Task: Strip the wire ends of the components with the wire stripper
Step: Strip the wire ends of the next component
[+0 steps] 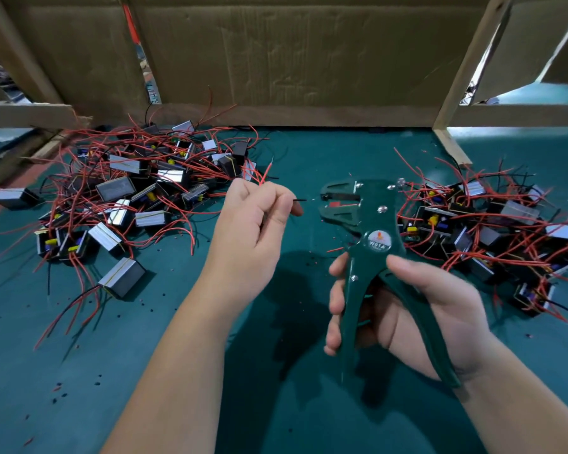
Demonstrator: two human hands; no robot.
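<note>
Pinching a black wire [298, 200] in the left hand [259, 221], tip aimed toward 3 o'clock, just short of the wire stripper [371, 224]. Gripping its spread handles in the right hand [417, 312], probably for feeding. Flanked by components [117, 189] at 9 and 3 o'clock.

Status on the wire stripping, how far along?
Some done: insulation scraps litter the mat. In hand: left hand pinches a black wire just short of the wire stripper the right hand grips. Left: left pile and right pile; which is unstripped I cannot tell.
</note>
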